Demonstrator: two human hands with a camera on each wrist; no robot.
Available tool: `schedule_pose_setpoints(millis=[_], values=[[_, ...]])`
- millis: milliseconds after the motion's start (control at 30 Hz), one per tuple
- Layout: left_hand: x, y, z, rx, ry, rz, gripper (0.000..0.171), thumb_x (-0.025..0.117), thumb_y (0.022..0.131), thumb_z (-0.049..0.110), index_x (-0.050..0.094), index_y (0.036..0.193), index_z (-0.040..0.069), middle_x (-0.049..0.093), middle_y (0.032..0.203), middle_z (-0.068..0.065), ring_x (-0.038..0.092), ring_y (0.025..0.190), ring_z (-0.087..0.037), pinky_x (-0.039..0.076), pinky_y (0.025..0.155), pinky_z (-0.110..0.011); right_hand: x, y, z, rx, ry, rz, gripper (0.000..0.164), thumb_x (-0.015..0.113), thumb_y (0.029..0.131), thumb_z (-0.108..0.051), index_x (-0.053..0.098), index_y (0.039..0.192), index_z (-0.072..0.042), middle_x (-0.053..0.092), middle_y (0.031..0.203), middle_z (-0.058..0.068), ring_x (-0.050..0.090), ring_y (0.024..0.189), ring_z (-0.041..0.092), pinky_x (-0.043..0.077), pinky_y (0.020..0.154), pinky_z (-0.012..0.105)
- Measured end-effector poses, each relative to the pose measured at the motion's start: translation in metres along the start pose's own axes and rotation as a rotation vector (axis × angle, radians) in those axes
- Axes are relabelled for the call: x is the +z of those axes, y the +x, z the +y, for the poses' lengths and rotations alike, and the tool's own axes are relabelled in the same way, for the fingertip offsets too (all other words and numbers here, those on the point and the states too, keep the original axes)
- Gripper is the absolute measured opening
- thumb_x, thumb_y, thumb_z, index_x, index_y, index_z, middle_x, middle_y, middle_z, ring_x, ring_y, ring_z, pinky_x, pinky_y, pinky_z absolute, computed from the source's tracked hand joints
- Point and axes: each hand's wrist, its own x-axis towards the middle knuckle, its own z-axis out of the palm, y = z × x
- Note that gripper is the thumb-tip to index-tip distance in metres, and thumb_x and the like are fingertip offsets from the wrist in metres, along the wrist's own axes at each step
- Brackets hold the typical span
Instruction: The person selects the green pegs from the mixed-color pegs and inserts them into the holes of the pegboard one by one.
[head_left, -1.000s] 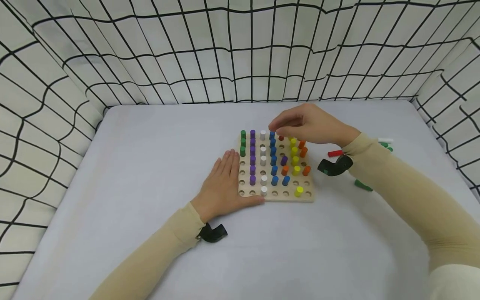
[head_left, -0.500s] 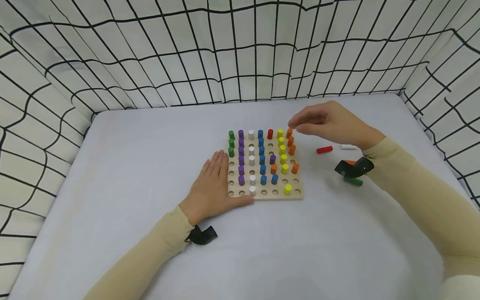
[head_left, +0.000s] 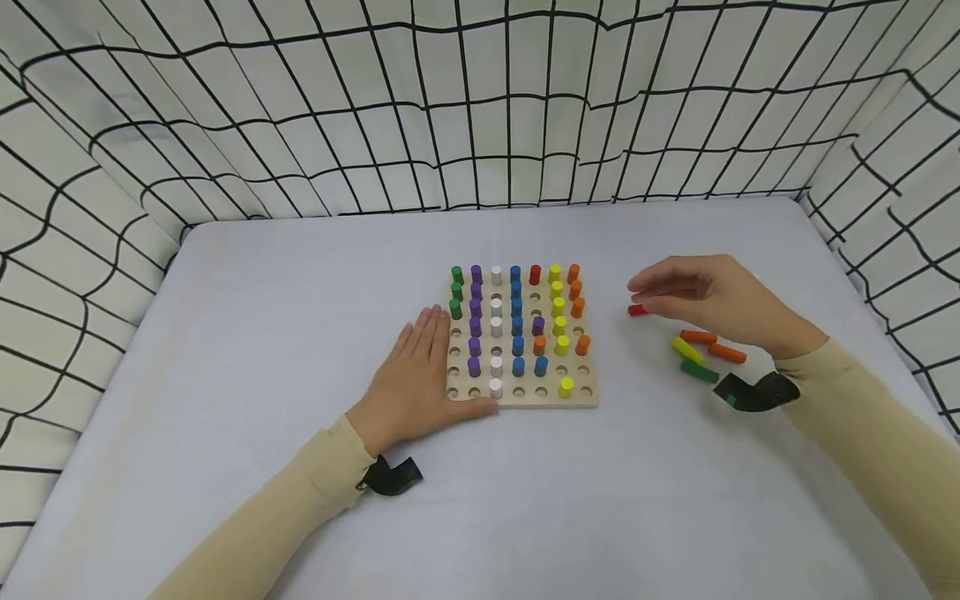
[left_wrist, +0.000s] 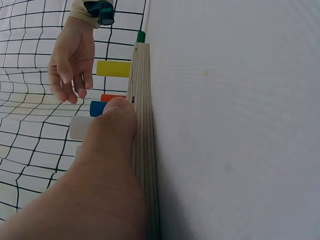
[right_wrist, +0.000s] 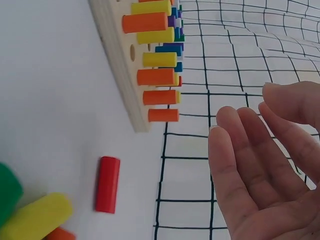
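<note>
A square wooden pegboard (head_left: pixel 540 402) stands on the white table with columns of coloured pegs upright in its holes. My left hand (head_left: pixel 408 379) rests along its left side, fingers straight, thumb along the front edge; the left wrist view has that thumb (left_wrist: pixel 112 125) against the board's layered edge. Right of the board, my right hand (head_left: pixel 716 296) is over a loose red peg (right_wrist: pixel 107 185), fingers bent loosely and thumb apart. In the right wrist view nothing lies between the fingers (right_wrist: pixel 222 160) and thumb. The hand partly hides the red peg in the head view.
Loose orange (head_left: pixel 727 353), yellow (head_left: pixel 687 349) and green (head_left: pixel 699 371) pegs lie by the right wrist. A black wire grid (head_left: pixel 510 108) encloses the back and sides of the table. Several board holes (head_left: pixel 519 392) along the front row hold no peg.
My right hand has left the back rows of the board and moved right and nearer, over the loose red peg. My left hand stays against the board. The head view has shifted slightly.
</note>
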Motion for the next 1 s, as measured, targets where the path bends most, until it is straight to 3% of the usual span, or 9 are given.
schedule_pose_setpoints(millis=[133, 367, 467, 600, 800, 1000], values=[[-0.001, -0.002, 0.000, -0.010, -0.012, -0.010, 0.138, 0.047, 0.077, 0.096, 0.001, 0.166, 0.001, 0.000, 0.176, -0.017, 0.000, 0.165, -0.033, 0.008, 0.135, -0.051, 0.001, -0.013, 0.014, 0.007, -0.022, 0.026, 0.029, 0.072, 0.099, -0.031, 0.070, 0.127, -0.024, 0.075, 0.125, -0.005, 0.071, 0.105, -0.002, 0.058, 0.085, 0.013], [-0.003, 0.001, 0.000, 0.010, -0.002, -0.021, 0.138, 0.044, 0.076, 0.098, 0.000, 0.166, 0.003, -0.001, 0.176, -0.017, -0.002, 0.165, -0.032, 0.009, 0.135, -0.051, 0.005, -0.040, 0.039, -0.092, -0.052, 0.054, 0.037, 0.079, 0.092, -0.015, 0.071, 0.127, -0.020, 0.076, 0.115, -0.002, 0.071, 0.100, -0.002, 0.055, 0.078, 0.012], [-0.004, 0.000, -0.001, 0.005, -0.007, -0.031, 0.139, 0.044, 0.075, 0.099, 0.000, 0.166, 0.003, -0.002, 0.176, -0.016, -0.002, 0.165, -0.032, 0.009, 0.135, -0.051, 0.006, -0.048, 0.047, -0.142, -0.096, 0.048, 0.041, 0.082, 0.089, -0.014, 0.070, 0.127, -0.020, 0.075, 0.117, -0.004, 0.070, 0.100, -0.001, 0.054, 0.083, 0.008], [-0.004, -0.002, -0.002, -0.001, -0.006, -0.028, 0.140, 0.045, 0.074, 0.099, 0.000, 0.166, 0.003, -0.001, 0.176, -0.016, -0.002, 0.165, -0.032, 0.010, 0.135, -0.051, 0.008, -0.055, 0.057, -0.214, -0.139, 0.039, 0.045, 0.086, 0.085, -0.011, 0.071, 0.126, -0.020, 0.075, 0.112, -0.005, 0.067, 0.097, 0.000, 0.052, 0.084, 0.006], [-0.004, -0.001, -0.002, 0.001, -0.013, -0.017, 0.139, 0.047, 0.075, 0.098, 0.000, 0.166, 0.003, -0.001, 0.176, -0.016, -0.002, 0.165, -0.033, 0.010, 0.135, -0.052, 0.007, -0.063, 0.066, -0.295, -0.113, 0.036, 0.049, 0.089, 0.077, -0.002, 0.073, 0.121, -0.015, 0.074, 0.102, -0.006, 0.066, 0.087, 0.003, 0.050, 0.074, 0.013], [-0.001, -0.002, -0.001, -0.010, -0.041, -0.018, 0.140, 0.048, 0.075, 0.098, -0.001, 0.166, 0.003, -0.001, 0.176, -0.017, -0.003, 0.165, -0.033, 0.010, 0.135, -0.052, -0.002, -0.062, 0.072, -0.272, -0.148, -0.037, 0.045, 0.088, 0.080, -0.008, 0.073, 0.120, -0.019, 0.075, 0.107, -0.007, 0.067, 0.090, 0.002, 0.054, 0.080, 0.010]])
